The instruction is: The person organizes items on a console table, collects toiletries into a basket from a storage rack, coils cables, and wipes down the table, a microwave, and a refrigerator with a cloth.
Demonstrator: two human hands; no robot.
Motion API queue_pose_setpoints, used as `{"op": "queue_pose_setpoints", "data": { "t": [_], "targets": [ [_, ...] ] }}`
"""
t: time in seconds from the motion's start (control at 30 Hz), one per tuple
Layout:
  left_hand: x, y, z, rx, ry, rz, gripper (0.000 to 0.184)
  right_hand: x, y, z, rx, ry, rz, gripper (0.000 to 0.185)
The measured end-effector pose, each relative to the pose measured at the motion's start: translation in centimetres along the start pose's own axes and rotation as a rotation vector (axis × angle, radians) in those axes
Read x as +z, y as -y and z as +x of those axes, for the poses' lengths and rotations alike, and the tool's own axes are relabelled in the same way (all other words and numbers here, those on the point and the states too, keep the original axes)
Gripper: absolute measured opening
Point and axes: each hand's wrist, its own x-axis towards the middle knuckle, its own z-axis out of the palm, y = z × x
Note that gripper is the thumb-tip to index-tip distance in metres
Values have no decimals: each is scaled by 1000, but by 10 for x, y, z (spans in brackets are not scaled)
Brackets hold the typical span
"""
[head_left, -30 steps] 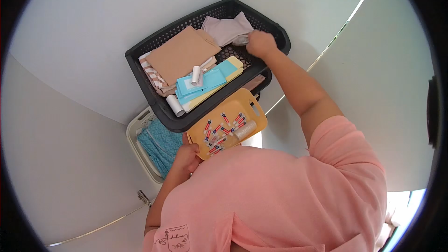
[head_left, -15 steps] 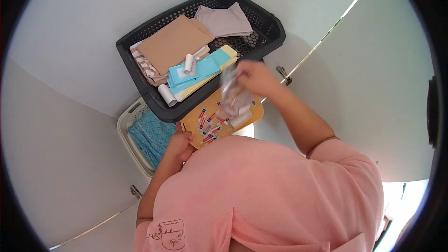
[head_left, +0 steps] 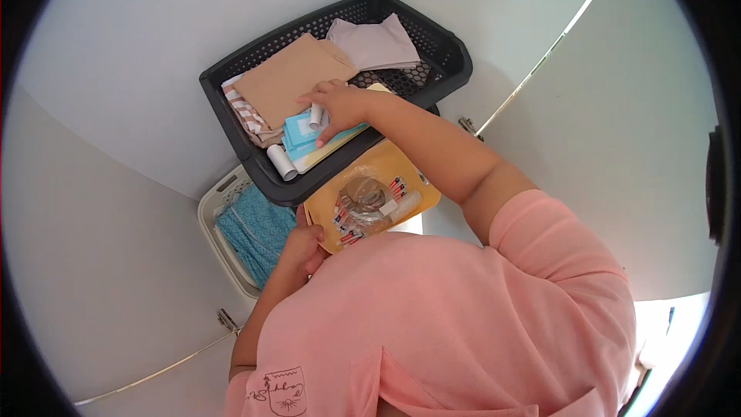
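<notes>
Basically, yel. tray (head_left: 392,156) w/ clr bag (head_left: 366,194) over sm. red/wht pcs (head_left: 397,187).

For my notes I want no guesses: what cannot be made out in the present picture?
Head view:
- Left hand: some fingers, hidden beneath the yellow tray.
- Small red-and-white pieces: lettering too small; clear plastic covers some.
- Blue packets: partly covered by the right hand.
- Upper white roll: whether fingers touch it; camera angle obscures this.
- Pale basket: partly hidden by the black basket.
</notes>
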Motion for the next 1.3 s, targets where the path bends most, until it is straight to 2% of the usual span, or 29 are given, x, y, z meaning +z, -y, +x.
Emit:
{"op": "queue_pose_setpoints", "data": {
  "t": [0.07,0.2,0.37,0.57,0.7,1.0,1.07,1.3],
  "targets": [
    [3,-1,-6,7,-34,-38,95,0,2,11,42,187,-119,88],
    [0,-3,-14,-10,-135,-119,96,7,1,17,36,248,-95,88],
    [3,-8,-22,24,-129,-119,95,7,2,13,81,319,-34,88],
    [5,-9,-22,21,-161,-133,93,-1,-10,22,-4,443,-41,88],
    [9,-13,-23,7,-209,-104,98,3,-15,24,-37,408,-36,89],
    [-2,-10,-19,4,-131,-134,92,-12,-10,34,-9,582,-122,93],
    [-8,-5,-15,25,-109,-134,93,-15,-10,41,68,782,-43,94],
    [-2,-10,-20,25,-141,-151,94,-10,-7,51,-36,738,-234,97]
  ]
}}
